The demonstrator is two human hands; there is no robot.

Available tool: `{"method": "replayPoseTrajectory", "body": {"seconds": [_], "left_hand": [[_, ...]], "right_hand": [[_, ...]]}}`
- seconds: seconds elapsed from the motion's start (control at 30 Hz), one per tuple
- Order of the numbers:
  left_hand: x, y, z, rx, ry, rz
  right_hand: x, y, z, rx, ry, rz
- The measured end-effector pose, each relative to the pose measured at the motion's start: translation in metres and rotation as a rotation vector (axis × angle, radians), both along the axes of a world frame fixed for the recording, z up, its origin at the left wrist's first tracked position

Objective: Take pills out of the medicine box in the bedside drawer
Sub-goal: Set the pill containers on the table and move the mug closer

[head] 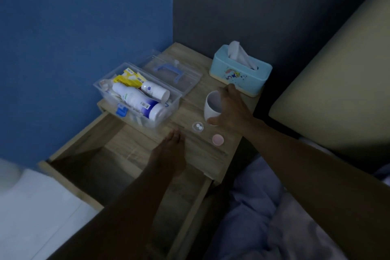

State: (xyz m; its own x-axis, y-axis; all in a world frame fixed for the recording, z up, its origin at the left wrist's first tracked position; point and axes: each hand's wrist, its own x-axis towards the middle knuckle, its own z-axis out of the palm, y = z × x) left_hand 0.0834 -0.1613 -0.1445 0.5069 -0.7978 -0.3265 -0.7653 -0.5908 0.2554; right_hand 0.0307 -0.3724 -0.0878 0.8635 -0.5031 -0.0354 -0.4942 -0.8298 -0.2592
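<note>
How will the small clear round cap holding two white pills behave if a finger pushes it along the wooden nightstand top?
The small clear round cap looks thin and shallow, so it is probably very light and would slide easily on the smooth wooden nightstand top. The two white pills lie loose inside, so a quick push might bounce them out. It sits flat, so rolling seems unlikely.

two pills (198, 126), two bottles (139, 99) – one cup (211, 105), one tissue box (240, 72)

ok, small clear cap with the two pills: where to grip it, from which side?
Pinch the clear cap by its outer rim, from straight above. It sits open side up and shallow on the nightstand, so tilting could spill the white pills. Left hand is nearest; right hand is on the cup.
</note>
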Motion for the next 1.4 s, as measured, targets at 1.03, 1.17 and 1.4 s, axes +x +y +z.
{"method": "replayPoseTrajectory", "body": {"seconds": [1.03,1.17,1.4], "left_hand": [[0.116,0.091,0.022,-0.407,-0.054,0.431],[0.116,0.085,0.018,-0.406,-0.069,0.438],[0.123,0.084,0.018,-0.325,-0.09,0.409]], "right_hand": [[0.147,0.078,0.002,0.826,-0.386,-0.791],[0.147,0.074,0.009,1.128,-0.806,-0.844],[0.12,0.094,0.027,0.979,-0.986,-0.442]]}}
